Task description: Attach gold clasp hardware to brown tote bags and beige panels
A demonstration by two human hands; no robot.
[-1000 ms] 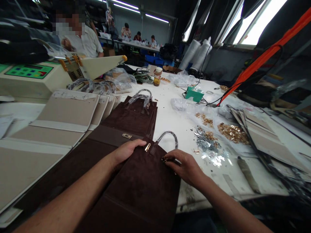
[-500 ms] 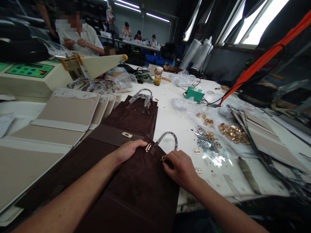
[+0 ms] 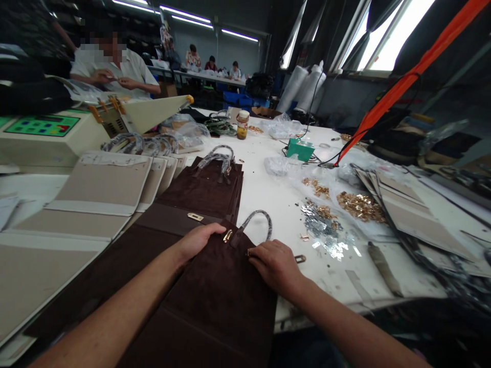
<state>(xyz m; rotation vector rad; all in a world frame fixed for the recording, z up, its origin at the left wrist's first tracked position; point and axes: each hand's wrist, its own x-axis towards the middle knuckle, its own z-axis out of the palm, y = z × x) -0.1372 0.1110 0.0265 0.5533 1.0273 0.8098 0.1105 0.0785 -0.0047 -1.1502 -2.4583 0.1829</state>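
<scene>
A dark brown suede bag panel (image 3: 226, 291) lies in front of me, with a plastic-wrapped handle (image 3: 264, 217) at its far end. My left hand (image 3: 195, 241) grips its left edge, thumb on top and the other fingers mostly hidden. Just beyond that thumb, a gold metal fitting (image 3: 227, 235) sits on the panel. My right hand (image 3: 278, 266) pinches a small gold metal piece (image 3: 250, 252) at the panel's right side; fingers cover most of it. Beneath and to the left lie more brown panels (image 3: 199, 186), one bearing a gold oblong plate (image 3: 195, 216).
Right of the panel are gold fittings (image 3: 360, 206), grey metal plates (image 3: 320, 222) and a wrapped tool (image 3: 383, 268). Beige-lined panels (image 3: 111, 184) and a cream machine (image 3: 57, 145) stand left. An orange strip (image 3: 414, 76) slants down at the right. A co-worker (image 3: 134, 66) sits across.
The whole view has shifted a little, so most things appear further left. Both hands keep their places on the panel, the right still pinching the gold piece.
</scene>
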